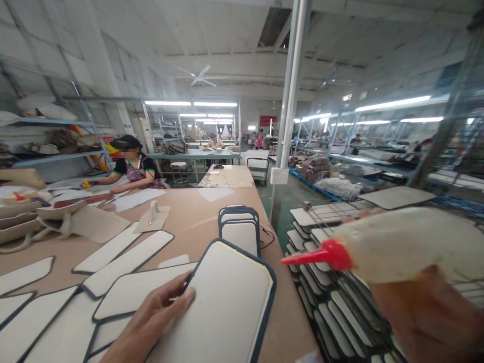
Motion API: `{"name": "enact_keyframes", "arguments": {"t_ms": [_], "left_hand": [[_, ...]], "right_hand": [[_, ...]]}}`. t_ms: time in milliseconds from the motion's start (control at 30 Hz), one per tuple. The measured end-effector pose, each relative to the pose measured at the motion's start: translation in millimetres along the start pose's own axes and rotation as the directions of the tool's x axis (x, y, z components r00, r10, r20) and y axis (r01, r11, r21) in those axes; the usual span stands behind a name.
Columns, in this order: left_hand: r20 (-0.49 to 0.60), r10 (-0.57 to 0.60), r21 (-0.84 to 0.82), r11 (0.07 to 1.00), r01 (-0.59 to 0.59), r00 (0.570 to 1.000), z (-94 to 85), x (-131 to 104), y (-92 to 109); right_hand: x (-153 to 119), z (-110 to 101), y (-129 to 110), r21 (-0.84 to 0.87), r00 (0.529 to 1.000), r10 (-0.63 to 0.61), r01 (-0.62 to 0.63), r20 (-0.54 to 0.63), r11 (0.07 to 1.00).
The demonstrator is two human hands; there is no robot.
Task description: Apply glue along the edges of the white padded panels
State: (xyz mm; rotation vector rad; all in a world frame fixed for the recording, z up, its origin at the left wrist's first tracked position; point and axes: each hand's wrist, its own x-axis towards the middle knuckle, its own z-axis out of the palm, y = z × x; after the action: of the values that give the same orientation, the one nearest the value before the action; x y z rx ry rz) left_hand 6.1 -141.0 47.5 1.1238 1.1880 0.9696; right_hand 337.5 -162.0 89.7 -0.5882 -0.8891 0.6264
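Observation:
My left hand [166, 305] pinches the left edge of a white panel [223, 297] with a dark border, thumb on its face. The panel is tilted up over the table, and a thin yellowish line runs along its top and right edges. On the right, my right hand [427, 312] is wrapped round a whitish glue bottle [412, 247] with a red pointed nozzle. The nozzle points left toward the panel's upper right corner, apart from it. Part of the right hand is blurred. Similar dark-edged panels [132, 259] lie on the table left of my left hand.
Several framed panels [240, 234] stand stacked on the brown table [189, 206], beyond the held one. Beige bag pieces [94, 222] lie at left, near a co-worker [138, 169]. A metal post [285, 126] rises by the table's right edge, beside racks of panels [333, 307].

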Motion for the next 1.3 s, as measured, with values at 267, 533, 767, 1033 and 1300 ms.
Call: {"name": "enact_keyframes", "arguments": {"t_ms": [267,533,767,1033,1300], "left_hand": [[0.147,0.021,-0.031,0.999,-0.016,0.989,4.1,-5.8,-5.9],[0.249,0.046,-0.08,0.996,-0.027,0.967,-2.5,-17.3,-10.7],[0.267,0.057,-0.093,0.995,-0.033,0.962,-2.4,-32.1,-8.3],[0.277,0.047,-0.151,0.989,-0.005,0.96,-2.5,-42.0,-12.0],[0.314,0.044,-0.172,0.985,0.011,0.948,-3.3,-43.8,-14.8]], "right_hand": [[-5.3,2.9,-24.1,0.072,0.997,0.072,-0.074,0.021,0.995],[-30.4,-7.6,-34.9,0.094,0.991,0.119,-0.124,0.054,0.988],[-36.8,-6.4,-39.7,0.078,0.988,0.137,-0.142,0.065,0.987],[-45.0,-6.5,-42.8,0.054,0.991,0.127,-0.129,0.041,0.99],[-51.3,-4.9,-46.2,0.032,0.993,0.119,-0.12,0.013,0.992]]}}
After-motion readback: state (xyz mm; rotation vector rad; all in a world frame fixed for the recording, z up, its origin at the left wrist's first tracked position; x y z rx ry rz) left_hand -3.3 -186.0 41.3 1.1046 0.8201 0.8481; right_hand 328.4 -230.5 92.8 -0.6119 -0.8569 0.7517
